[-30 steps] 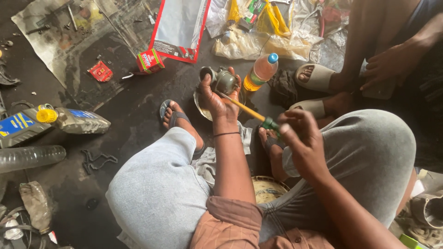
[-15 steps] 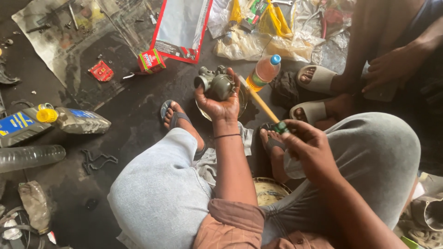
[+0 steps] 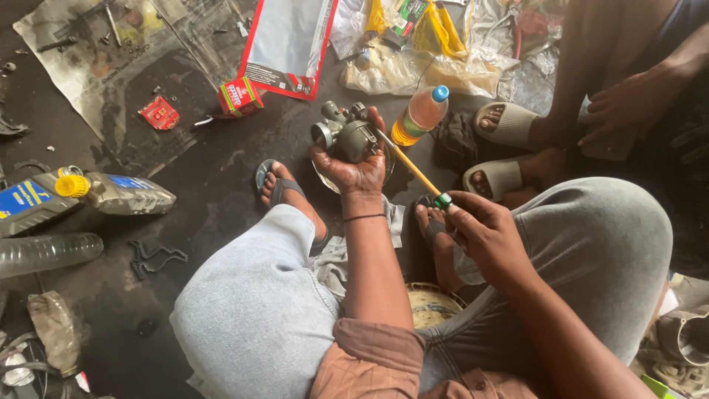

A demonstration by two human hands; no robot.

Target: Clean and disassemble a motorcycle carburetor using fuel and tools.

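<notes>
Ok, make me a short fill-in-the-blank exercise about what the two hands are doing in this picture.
1. The left hand holds up a grey metal ____ part.
2. The right hand grips a screwdriver whose shaft is ____ in colour.
3. The screwdriver's tip points at the part held by the ____ hand.
4. Beyond the part, a plastic bottle of orange liquid has a ____ cap.

Missing words: engine; yellow; left; blue

Orange-liquid bottle w/ blue cap (image 3: 419,115) nr red box (image 3: 240,96), oil can (image 3: 81,193) & clear bottle (image 3: 44,253) at left.
</notes>
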